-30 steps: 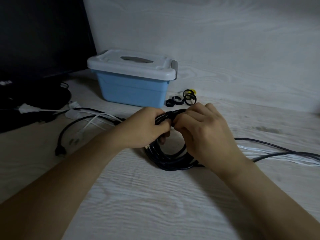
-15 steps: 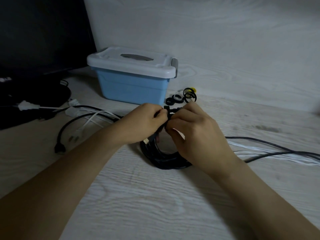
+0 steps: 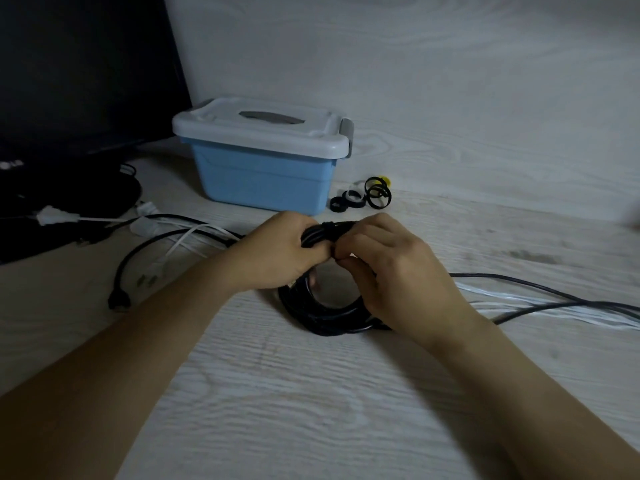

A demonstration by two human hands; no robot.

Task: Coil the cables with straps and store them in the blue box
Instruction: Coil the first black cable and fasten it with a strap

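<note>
1. Head camera looks down on a pale wood-grain table (image 3: 311, 393), with both forearms reaching in from the near edge and a broad bare stretch of tabletop between them.
2. At the far side a pale wall (image 3: 415, 64) closes off the table; a dark monitor (image 3: 79, 71) fills the far left corner.
3. Just in front of the wall stands the blue box (image 3: 263, 181), its white lid (image 3: 259, 128) shut, with a grey latch on its right end.
4. To the right of the box, near it but apart, lie the spare straps (image 3: 363, 199), small black loops with a touch of white and yellow.
5. Loose black and white cables (image 3: 166, 237) sprawl on the left between the monitor and the hands; more loose cables (image 3: 554, 303) trail off to the right edge.
6. The coiled black cable (image 3: 329, 317) lies at the centre, nearer than the box, its near arc resting on the table and its far arc lifted in the hands.
7. The left hand (image 3: 277, 254) grips the bundled strands at the far arc, fingers curled round them.
8. The right hand (image 3: 391, 268) sits just beside it, touching, its fingertips pinching a black strap (image 3: 329, 230) wrapped round the bundle.
</note>
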